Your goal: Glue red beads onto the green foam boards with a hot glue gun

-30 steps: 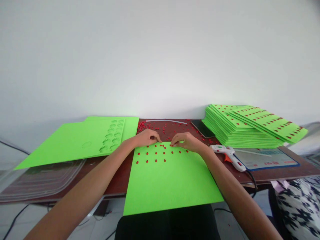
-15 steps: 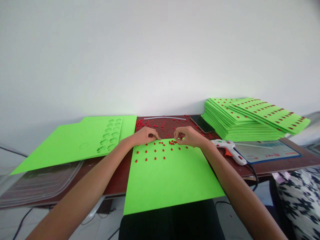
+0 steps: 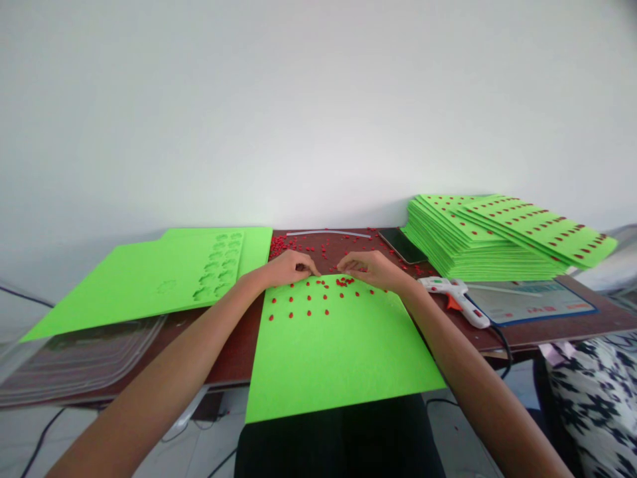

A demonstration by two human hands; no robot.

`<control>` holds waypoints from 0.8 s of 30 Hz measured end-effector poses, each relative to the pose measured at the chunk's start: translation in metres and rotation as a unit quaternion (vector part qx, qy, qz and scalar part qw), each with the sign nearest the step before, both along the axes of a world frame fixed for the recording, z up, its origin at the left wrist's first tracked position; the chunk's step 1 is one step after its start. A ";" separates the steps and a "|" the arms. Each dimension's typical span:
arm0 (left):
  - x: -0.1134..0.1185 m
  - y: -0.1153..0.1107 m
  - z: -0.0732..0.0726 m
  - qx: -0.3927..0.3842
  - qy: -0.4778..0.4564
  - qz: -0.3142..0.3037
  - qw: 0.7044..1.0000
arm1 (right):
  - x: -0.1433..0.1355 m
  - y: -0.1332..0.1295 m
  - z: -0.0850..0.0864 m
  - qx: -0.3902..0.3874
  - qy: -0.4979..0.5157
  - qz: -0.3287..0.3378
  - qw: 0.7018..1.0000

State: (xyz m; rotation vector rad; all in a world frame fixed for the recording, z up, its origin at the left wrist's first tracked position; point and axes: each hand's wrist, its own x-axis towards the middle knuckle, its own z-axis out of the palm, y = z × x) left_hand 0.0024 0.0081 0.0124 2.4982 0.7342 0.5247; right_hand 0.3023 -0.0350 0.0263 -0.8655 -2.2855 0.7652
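A green foam-like sheet (image 3: 348,358) lies over the near table edge and my lap, with rows of small red pieces (image 3: 309,313) across its far half. My left hand (image 3: 291,267) rests at the sheet's far edge, index finger and thumb curled together; whatever is between the tips is hidden. Over the same edge, slightly to the right, my right hand (image 3: 372,267) has its fingertips drawn together, pointing left. Nothing in them can be made out. Just below these fingertips sits a loose cluster of red pieces (image 3: 343,283) on the sheet.
Scattered red bits (image 3: 281,247) and a pale stick (image 3: 328,233) lie behind. A phone (image 3: 403,245), a stack of dotted green sheets (image 3: 478,259) and a white glue gun (image 3: 458,299) are at right. Larger green sheets (image 3: 124,279) with cut-out shapes lie left.
My right hand has lifted off the red cluster and shifted left and away from me, its fingers straightening a little. My left hand has stayed almost where it was.
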 end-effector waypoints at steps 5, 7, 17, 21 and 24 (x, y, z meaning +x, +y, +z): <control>0.000 0.001 0.000 0.006 0.008 0.000 1.000 | 0.007 0.003 0.004 0.089 -0.052 -0.038 0.994; 0.000 0.000 0.000 0.008 0.006 0.000 1.000 | 0.009 0.004 0.005 0.089 -0.069 -0.024 0.993; 0.000 -0.001 0.001 0.005 0.002 0.000 1.000 | 0.010 0.006 -0.003 0.031 -0.097 -0.016 0.995; 0.000 0.000 0.000 0.007 0.005 0.002 1.000 | 0.009 0.005 -0.003 0.044 -0.099 -0.006 0.994; -0.001 0.001 0.000 0.012 0.009 0.000 1.000 | 0.008 0.003 0.000 0.069 -0.095 0.025 0.993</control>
